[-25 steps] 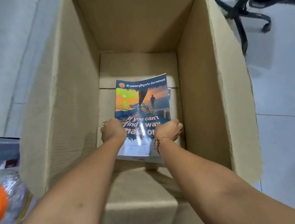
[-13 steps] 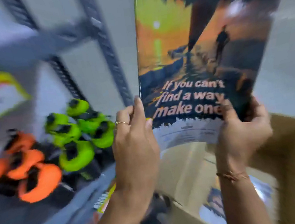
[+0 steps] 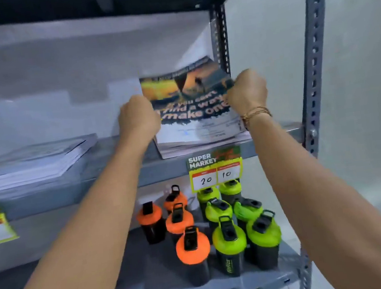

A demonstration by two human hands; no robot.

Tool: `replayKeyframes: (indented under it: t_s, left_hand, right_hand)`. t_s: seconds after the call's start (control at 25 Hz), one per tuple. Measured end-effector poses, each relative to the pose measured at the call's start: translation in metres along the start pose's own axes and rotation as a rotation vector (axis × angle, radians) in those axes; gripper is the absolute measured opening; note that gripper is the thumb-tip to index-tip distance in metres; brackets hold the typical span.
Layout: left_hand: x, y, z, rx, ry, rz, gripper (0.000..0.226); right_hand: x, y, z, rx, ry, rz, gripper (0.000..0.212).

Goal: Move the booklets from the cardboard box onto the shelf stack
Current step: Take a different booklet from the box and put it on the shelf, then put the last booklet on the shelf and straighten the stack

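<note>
A booklet (image 3: 192, 105) with a sunset cover and the words "find a way, make one" lies tilted over a stack of booklets (image 3: 199, 146) at the right end of the grey shelf (image 3: 128, 176). My left hand (image 3: 137, 117) grips its left edge. My right hand (image 3: 246, 93) grips its right edge, fingers closed. The booklet's far end curls up against the rear upright. The cardboard box is out of view.
A second pile of pale booklets (image 3: 30, 161) lies at the shelf's left. Below stand orange-lidded bottles (image 3: 178, 227) and green-lidded bottles (image 3: 237, 225). A supermarket price tag (image 3: 215, 171) hangs on the shelf edge. A perforated grey upright (image 3: 313, 57) bounds the right side.
The booklet was lifted out of the cardboard box with both hands, carried up past the bottles, and now sits over the shelf stack. The view swung from the box to the shelf.
</note>
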State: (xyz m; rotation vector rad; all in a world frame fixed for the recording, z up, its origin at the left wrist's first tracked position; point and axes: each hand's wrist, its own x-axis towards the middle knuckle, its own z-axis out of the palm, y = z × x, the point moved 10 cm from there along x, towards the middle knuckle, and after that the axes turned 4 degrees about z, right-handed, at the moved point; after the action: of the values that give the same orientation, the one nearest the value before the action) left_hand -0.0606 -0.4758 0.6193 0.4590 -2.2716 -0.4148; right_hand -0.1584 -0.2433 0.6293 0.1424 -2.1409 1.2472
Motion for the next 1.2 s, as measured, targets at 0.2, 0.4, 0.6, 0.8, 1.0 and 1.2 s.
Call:
replayKeyframes:
  t_s: [0.2, 0.4, 0.6, 0.8, 1.0, 1.2]
  left_hand:
    - [-0.001, -0.006, 0.043, 0.203, -0.305, -0.075, 0.037]
    - [-0.064, 0.13, 0.042, 0.152, 0.116, 0.449, 0.029]
    - [-0.341, 0.267, 0.31, -0.113, -0.812, 0.895, 0.026]
    - [-0.629, 0.211, 0.533, 0.175, -1.657, 0.919, 0.036]
    - [-0.72, 0.1, 0.607, 0.421, -1.729, 0.507, 0.069]
    - [-0.715, 0.097, 0.624, 0.405, -1.55, 0.34, 0.064]
  right_hand:
    - [0.0, 0.022, 0.034, -0.18, -0.198, -0.007, 0.021]
    - [-0.088, 0.083, -0.134, 0.251, 0.682, -0.394, 0.016]
    - [-0.227, 0.407, -0.195, 0.008, 0.866, 0.429, 0.024]
    - [-0.467, 0.66, -0.176, -0.486, 0.28, 1.457, 0.034]
    - [-0.591, 0.714, -0.162, -0.446, 0.118, 1.947, 0.049]
    - [-0.598, 0.722, -0.169, -0.386, 0.353, 2.006, 0.054]
